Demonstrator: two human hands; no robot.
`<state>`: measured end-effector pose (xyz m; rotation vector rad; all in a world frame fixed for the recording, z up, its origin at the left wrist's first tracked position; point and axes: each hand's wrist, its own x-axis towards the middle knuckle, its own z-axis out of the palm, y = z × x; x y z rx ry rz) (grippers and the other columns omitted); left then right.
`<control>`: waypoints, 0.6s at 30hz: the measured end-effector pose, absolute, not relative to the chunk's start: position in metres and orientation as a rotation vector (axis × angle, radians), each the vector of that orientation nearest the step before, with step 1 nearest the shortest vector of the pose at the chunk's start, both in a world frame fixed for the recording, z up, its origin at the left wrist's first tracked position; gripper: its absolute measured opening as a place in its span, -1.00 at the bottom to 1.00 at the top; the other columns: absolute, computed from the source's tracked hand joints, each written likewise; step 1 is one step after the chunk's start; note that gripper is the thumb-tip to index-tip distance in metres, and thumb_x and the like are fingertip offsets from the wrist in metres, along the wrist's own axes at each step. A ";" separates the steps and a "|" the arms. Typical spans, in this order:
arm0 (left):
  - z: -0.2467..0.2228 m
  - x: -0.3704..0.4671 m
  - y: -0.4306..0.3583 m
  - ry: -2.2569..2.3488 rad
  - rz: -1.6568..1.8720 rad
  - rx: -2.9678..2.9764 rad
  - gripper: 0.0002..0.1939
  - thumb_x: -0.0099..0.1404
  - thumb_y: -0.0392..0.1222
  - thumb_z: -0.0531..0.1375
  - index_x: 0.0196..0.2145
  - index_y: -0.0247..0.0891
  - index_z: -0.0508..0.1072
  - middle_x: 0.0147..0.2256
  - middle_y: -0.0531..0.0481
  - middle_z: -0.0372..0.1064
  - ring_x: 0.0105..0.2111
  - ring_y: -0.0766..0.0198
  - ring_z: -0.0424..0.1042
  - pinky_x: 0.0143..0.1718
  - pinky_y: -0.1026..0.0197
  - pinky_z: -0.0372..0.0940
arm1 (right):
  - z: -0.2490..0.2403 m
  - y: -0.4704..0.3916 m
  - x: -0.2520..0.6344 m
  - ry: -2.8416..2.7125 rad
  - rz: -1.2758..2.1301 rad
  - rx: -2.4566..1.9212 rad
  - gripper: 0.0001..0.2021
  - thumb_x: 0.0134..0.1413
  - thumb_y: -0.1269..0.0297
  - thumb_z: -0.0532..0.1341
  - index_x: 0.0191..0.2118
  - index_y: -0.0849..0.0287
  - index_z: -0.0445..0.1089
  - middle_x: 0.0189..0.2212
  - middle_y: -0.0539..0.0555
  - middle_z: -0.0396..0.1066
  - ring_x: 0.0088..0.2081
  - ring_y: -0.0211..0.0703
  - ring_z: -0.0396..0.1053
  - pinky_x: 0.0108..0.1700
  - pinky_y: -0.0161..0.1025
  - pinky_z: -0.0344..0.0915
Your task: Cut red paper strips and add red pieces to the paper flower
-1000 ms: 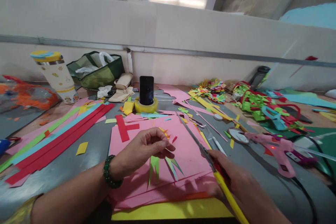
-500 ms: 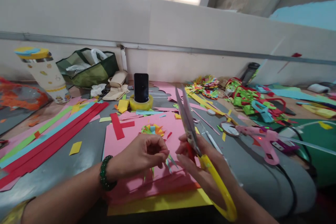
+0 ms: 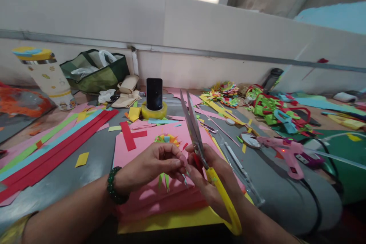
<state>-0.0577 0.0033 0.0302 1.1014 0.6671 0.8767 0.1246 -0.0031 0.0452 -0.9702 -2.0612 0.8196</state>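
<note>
My right hand [image 3: 213, 177] holds scissors [image 3: 197, 137] with a yellow handle, their blades parted slightly and pointing up and away. Its thumb reaches the fingertips of my left hand [image 3: 160, 164], which is closed in a pinch and wears a green bead bracelet on the wrist. Between the left fingertips shows a small pink paper piece [image 3: 184, 159]. Beneath both hands lie pink paper sheets [image 3: 148, 207] over a yellow sheet [image 3: 168, 223]. A fringed paper flower [image 3: 166, 139], orange, green and blue, rests on the pink sheet, partly hidden by my left hand.
Red strips [image 3: 63, 146] lie on the left, near a tall cream tumbler [image 3: 50, 80]. A phone [image 3: 154, 93] stands in a yellow tape roll [image 3: 153, 113]. On the right is a pink glue gun [image 3: 286, 150] with a cord. Cut paper flowers [image 3: 223, 91] are heaped behind.
My right hand and the scissors have moved left, bringing the right thumb up to my left fingertips. The small pink piece now shows there.
</note>
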 end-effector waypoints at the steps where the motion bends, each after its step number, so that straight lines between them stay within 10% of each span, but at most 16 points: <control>1: 0.030 -0.059 0.004 0.681 0.886 1.093 -0.81 0.14 -0.15 0.32 -0.37 -0.34 0.46 -0.44 -0.01 0.44 -0.46 0.35 0.44 -0.35 0.30 0.30 | 0.046 -0.004 0.126 -2.059 0.842 -0.979 -0.79 0.16 0.30 0.13 -0.09 0.11 0.16 -0.42 -0.06 0.24 -0.43 -0.32 0.27 -0.37 -0.38 0.30; 10: 0.040 -0.071 0.010 0.745 1.059 1.030 -0.86 0.17 -0.18 0.31 -0.41 -0.31 0.49 -0.44 0.06 0.42 -0.45 0.42 0.41 -0.35 0.37 0.28 | 0.056 -0.006 0.190 -2.395 0.616 -1.148 -0.39 -0.02 -0.22 0.16 0.09 0.01 0.29 -0.20 0.09 0.48 -0.26 -0.03 0.45 -0.29 -0.26 0.41; 18: 0.041 -0.074 0.012 0.803 1.092 1.011 -0.84 0.12 -0.17 0.34 -0.43 -0.32 0.51 -0.46 0.04 0.45 -0.48 0.42 0.41 -0.37 0.35 0.30 | 0.058 -0.014 0.204 -2.462 0.593 -1.230 -0.49 -0.09 -0.21 0.20 -0.06 -0.05 0.44 -0.36 0.03 0.53 -0.40 0.00 0.48 -0.41 -0.22 0.42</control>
